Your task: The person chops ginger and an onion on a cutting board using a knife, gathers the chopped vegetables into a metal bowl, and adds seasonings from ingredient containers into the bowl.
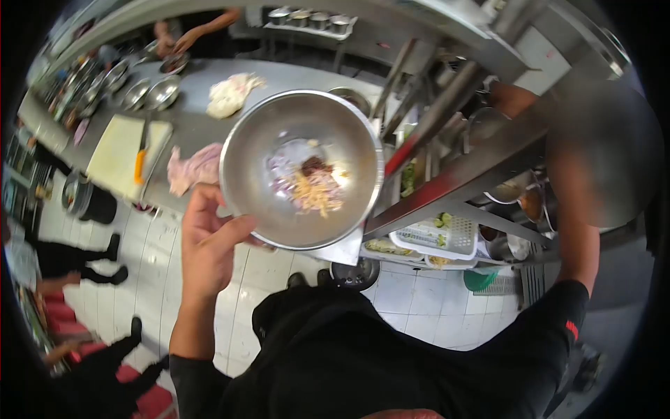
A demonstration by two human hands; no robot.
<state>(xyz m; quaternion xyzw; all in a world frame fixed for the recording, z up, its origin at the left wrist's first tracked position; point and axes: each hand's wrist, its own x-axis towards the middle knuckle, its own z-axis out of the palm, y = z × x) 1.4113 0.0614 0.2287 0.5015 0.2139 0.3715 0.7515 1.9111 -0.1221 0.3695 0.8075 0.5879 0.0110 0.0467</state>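
Observation:
My left hand (218, 241) grips the rim of a steel mixing bowl (255, 167), with the thumb against the bowl's near left side. Inside lie chopped purple onion (281, 174), pale yellow shreds (317, 195) and a dark red-brown clump (316, 165). My right forearm (576, 209) reaches up through the shelving at the right. What seems to be my right hand (513, 100) shows by the containers there, cut off by a metal bar (460, 185) and a dark blur. Its fingers cannot be made out.
On the counter (195, 129) are a cutting board (112, 157) with an orange-handled knife (139, 164), pale dough-like lump (234, 94) and pink raw meat (195, 167). A white basket (453, 237) holds green pieces. Another person's hands (185, 42) work over a bowl. People stand at left.

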